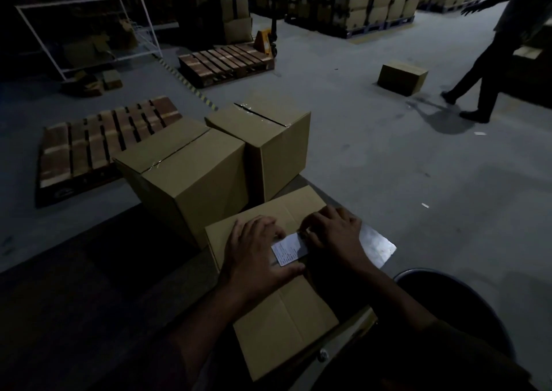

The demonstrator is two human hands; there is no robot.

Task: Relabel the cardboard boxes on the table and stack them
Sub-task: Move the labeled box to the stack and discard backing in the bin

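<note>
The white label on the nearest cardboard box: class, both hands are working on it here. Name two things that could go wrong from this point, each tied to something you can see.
1. The label lies at an angle to the nearest box's edges, with the left hand and right hand on it; it may end up crooked or creased.
2. That box overhangs the table's near edge, so hard pressing might tip or shift it.

Dim, underexposed warehouse view, deep shadows at left, wide-angle bending at edges
</note>
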